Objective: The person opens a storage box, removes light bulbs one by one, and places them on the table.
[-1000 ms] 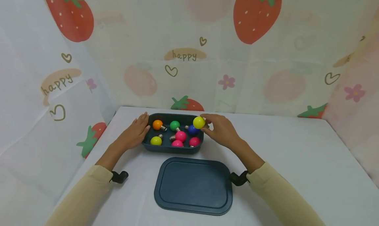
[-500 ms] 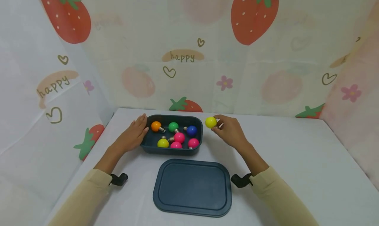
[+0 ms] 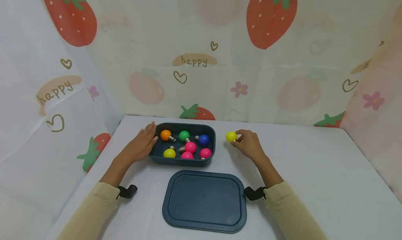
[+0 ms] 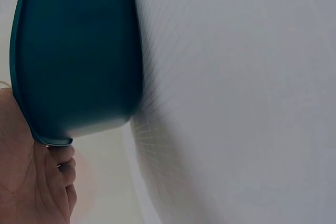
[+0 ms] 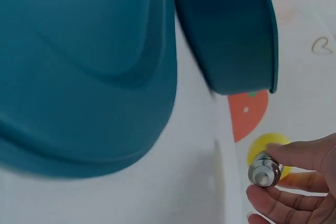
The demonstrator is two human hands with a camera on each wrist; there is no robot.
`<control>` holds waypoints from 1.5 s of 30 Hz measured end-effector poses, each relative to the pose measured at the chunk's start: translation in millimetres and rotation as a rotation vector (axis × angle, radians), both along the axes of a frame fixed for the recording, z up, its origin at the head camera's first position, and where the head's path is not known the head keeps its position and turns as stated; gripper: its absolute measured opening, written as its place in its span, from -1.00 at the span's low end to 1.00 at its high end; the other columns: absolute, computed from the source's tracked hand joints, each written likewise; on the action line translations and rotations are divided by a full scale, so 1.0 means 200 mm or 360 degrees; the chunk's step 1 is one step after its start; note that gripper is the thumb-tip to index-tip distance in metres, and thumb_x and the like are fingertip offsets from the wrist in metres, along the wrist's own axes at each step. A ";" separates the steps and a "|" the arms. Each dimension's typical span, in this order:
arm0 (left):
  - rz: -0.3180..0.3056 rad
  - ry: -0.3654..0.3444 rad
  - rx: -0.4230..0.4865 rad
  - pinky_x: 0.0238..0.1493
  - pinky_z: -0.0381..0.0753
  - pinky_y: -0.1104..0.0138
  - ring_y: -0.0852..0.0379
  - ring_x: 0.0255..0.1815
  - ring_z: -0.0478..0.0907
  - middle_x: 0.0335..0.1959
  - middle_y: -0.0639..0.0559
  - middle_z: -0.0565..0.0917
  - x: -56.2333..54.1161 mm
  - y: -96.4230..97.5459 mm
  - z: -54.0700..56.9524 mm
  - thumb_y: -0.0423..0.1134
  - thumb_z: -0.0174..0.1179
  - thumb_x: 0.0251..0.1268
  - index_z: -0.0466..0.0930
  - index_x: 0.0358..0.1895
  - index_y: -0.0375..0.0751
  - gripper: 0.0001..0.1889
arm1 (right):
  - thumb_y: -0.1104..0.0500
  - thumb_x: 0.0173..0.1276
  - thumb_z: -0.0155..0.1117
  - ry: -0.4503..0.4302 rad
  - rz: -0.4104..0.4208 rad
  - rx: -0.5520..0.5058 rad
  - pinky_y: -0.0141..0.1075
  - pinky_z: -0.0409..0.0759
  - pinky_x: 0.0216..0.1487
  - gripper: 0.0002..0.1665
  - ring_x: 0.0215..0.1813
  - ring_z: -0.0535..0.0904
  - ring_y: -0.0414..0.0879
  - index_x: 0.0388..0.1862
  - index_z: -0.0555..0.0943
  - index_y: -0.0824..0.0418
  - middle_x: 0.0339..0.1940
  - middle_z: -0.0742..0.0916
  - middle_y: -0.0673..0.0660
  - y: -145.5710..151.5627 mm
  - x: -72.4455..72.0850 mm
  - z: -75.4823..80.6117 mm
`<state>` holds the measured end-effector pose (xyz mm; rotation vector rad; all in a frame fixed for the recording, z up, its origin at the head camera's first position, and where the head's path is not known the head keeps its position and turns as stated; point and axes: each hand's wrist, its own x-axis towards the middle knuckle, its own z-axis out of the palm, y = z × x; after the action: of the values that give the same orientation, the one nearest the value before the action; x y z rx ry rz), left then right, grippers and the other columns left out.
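Note:
In the head view a yellow light bulb is pinched in my right hand, a short way right of the dark blue box. The right wrist view shows its metal screw base between thumb and fingers. My left hand rests against the box's left end, fingers extended along the rim. Inside the box lie an orange bulb, a green bulb, a blue bulb, another yellow bulb and several pink bulbs.
The dark blue lid lies flat on the white table, in front of the box and between the forearms. Behind the table hangs a strawberry-printed cloth, which also covers the sides.
My right hand has carried the yellow bulb rightward from above the box's right end to beside it, lowering slightly. The yellow bulb inside has rolled a little. My left hand stays put.

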<state>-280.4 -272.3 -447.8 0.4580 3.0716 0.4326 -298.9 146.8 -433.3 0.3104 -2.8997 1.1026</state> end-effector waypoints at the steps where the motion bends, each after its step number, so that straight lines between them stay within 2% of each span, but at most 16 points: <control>1: -0.0001 -0.0002 0.0004 0.58 -0.17 -0.13 -0.25 0.66 -0.20 0.65 -0.31 -0.12 0.00 0.00 0.00 -0.08 -0.21 0.71 -0.16 0.60 -0.45 -0.32 | 0.19 0.33 0.45 -0.0007 -0.0007 0.0010 -0.16 0.65 -0.22 -0.45 -0.16 0.65 0.12 0.24 0.60 0.40 -0.18 0.77 0.31 0.00 -0.01 -0.01; 8: -0.0013 -0.0013 0.0030 0.58 -0.18 -0.12 -0.25 0.66 -0.21 0.65 -0.32 -0.14 0.00 0.01 -0.01 -0.08 -0.23 0.71 -0.17 0.60 -0.46 -0.33 | 0.22 0.31 0.46 -0.0011 -0.0010 0.0012 0.01 0.64 -0.07 -0.46 -0.08 0.68 0.20 0.20 0.61 0.46 -0.17 0.79 0.36 0.03 -0.02 -0.06; 12: -0.0018 -0.0017 0.0035 0.58 -0.19 -0.12 -0.25 0.66 -0.23 0.65 -0.31 -0.16 0.00 0.01 -0.01 -0.07 -0.25 0.72 -0.19 0.60 -0.45 -0.33 | 0.23 0.30 0.46 -0.0027 -0.0015 -0.0021 0.03 0.65 -0.04 -0.47 -0.06 0.70 0.21 0.20 0.61 0.45 -0.15 0.79 0.37 0.03 -0.02 -0.08; 24: -0.0026 -0.0034 0.0088 0.58 -0.21 -0.13 -0.26 0.66 -0.25 0.66 -0.31 -0.19 0.02 -0.01 -0.01 -0.06 -0.25 0.72 -0.21 0.61 -0.45 -0.32 | 0.23 0.30 0.45 -0.0082 -0.0057 -0.0004 -0.07 0.69 -0.12 -0.45 -0.11 0.71 0.16 0.22 0.60 0.45 -0.13 0.79 0.36 0.05 -0.04 -0.12; 33: -0.0010 -0.0049 0.0139 0.58 -0.25 -0.12 -0.25 0.66 -0.28 0.66 -0.30 -0.22 0.02 -0.01 -0.01 -0.06 -0.25 0.72 -0.24 0.61 -0.43 -0.31 | 0.22 0.30 0.46 -0.0100 -0.0053 -0.0017 -0.13 0.70 -0.19 -0.43 -0.17 0.72 0.11 0.23 0.58 0.46 -0.14 0.79 0.36 0.05 -0.04 -0.11; 45: -0.0021 -0.0053 0.0161 0.57 -0.24 -0.14 -0.26 0.66 -0.30 0.66 -0.29 -0.23 0.02 0.00 0.00 -0.08 -0.24 0.72 -0.25 0.61 -0.42 -0.31 | 0.14 0.29 0.46 -0.0152 -0.0147 0.0025 -0.25 0.61 -0.32 -0.39 -0.25 0.65 0.05 0.24 0.57 0.44 -0.16 0.77 0.32 0.05 -0.03 -0.10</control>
<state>-275.7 -271.4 -448.2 0.4680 3.0236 0.5907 -304.6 156.5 -454.1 0.1261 -2.9723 1.1112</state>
